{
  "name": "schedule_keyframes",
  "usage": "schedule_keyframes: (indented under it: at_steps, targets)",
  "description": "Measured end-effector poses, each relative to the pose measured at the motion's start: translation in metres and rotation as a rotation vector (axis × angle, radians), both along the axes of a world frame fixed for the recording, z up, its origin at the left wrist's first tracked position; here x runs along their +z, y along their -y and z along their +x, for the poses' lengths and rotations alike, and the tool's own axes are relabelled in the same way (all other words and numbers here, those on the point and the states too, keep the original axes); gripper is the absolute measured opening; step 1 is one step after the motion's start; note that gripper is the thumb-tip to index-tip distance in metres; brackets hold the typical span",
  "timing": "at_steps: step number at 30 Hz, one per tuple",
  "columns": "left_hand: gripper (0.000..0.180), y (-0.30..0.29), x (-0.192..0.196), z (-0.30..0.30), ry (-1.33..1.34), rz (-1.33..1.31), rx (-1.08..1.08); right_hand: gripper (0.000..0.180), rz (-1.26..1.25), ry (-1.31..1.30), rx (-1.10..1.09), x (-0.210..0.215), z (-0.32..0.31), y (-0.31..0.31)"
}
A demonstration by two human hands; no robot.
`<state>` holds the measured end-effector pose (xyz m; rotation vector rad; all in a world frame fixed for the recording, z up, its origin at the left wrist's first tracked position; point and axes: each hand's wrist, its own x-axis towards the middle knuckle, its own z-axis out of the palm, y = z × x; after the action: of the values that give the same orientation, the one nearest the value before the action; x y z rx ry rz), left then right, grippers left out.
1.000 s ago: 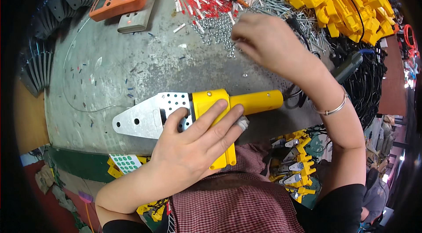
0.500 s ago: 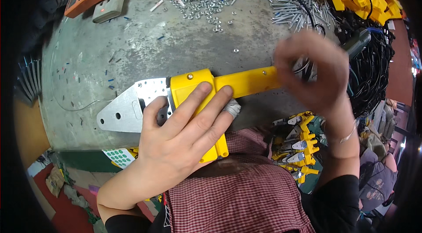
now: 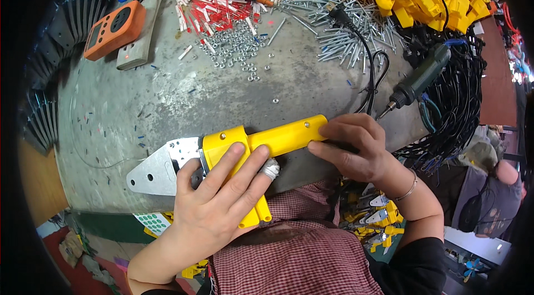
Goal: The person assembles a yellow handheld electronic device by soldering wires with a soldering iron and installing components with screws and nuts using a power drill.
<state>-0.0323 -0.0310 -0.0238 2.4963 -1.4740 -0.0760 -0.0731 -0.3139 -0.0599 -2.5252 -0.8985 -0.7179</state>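
Left hand (image 3: pixel 214 197): clasping yellow tool (image 3: pixel 278 138)
Right hand (image 3: pixel 357 147): pinching its end!
Metal plate (image 3: pixel 160 168): on, seemingly
Loose nuts (image 3: pixel 225 45): unfitted

Black sleeves (image 3: pixel 416 267), checked reddish apron (image 3: pixel 300 259), silver bangle (image 3: pixel 415 182), white finger wrap (image 3: pixel 271 169)

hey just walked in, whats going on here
A person's left hand lies spread across a yellow plastic tool with a tapered silver metal plate, at the edge of a grey workbench. The right hand's thumb and fingers are at the handle's end; whether they pinch something small is unclear. Beyond lie loose silver nuts and long silver screws.
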Motion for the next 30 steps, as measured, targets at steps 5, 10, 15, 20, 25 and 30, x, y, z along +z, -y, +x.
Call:
schedule_keyframes:
  at_steps: [5, 10, 15, 20, 25, 30]
  targets:
    - [0.073, 0.000, 0.010, 0.014, -0.120, 0.011, -0.049, 0.021, -0.028, -0.160, -0.206, 0.037, 0.043, 0.023]
    - [0.063, 0.022, 0.015, 0.015, 0.110, -0.080, -0.001, 0.013, -0.389, -0.188, -0.255, 0.020, 0.107, 0.039]
    - [0.048, 0.037, 0.010, 0.023, 0.098, -0.243, 0.008, 0.013, -0.297, -0.265, -0.151, 0.030, 0.120, 0.050]
    - [0.040, 0.030, -0.002, 0.028, 0.106, -0.340, 0.080, 0.022, 0.779, -0.617, -0.331, 0.064, 0.088, 0.037]
    - [0.043, 0.037, -0.018, 0.029, 0.073, -0.718, 0.206, 0.020, 1.259, -1.308, 0.026, 0.059, 0.044, -0.043]
    - [0.043, 0.039, -0.017, 0.038, 0.177, -0.654, 0.013, 0.027, 1.362, -1.277, 0.010, 0.042, 0.032, -0.052]
